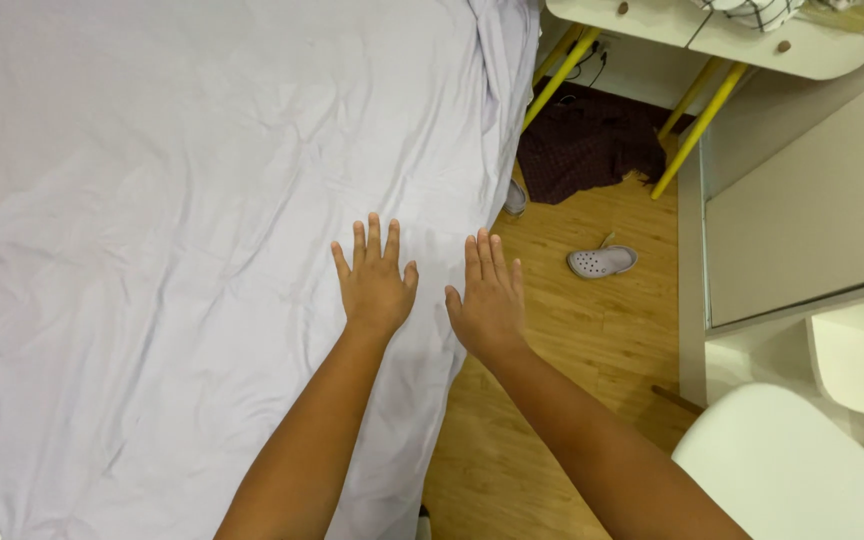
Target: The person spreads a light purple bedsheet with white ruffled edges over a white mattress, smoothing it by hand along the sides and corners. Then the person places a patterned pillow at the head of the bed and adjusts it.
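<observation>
Pale lavender wrinkled cotton bedsheet (pixel 172 230) is spread over the bed, filling the 9 o'clock half of the view, its edge draped down at centre. Light wooden plank floor (pixel 592 330) is seen at 3 o'clock. White rounded plastic chair (pixel 792 470) at 5 o'clock. Dark maroon crumpled cloth (pixel 592 150) lies at 1 o'clock under a white yellow-legged desk (pixel 712 40). Left hand (pixel 375 283) is laid flat on the sheet, fingers released and spread. Right hand (pixel 489 298) is flat at the sheet edge, fingers released, nothing grasped. Grey perforated rubber clog (pixel 602 261) at 2 o'clock of it.

Our hands, left (pixel 376 285) and right (pixel 490 300), lie on the bed (pixel 152 250); to our right, a shoe (pixel 602 262) on the floor (pixel 592 330).
</observation>
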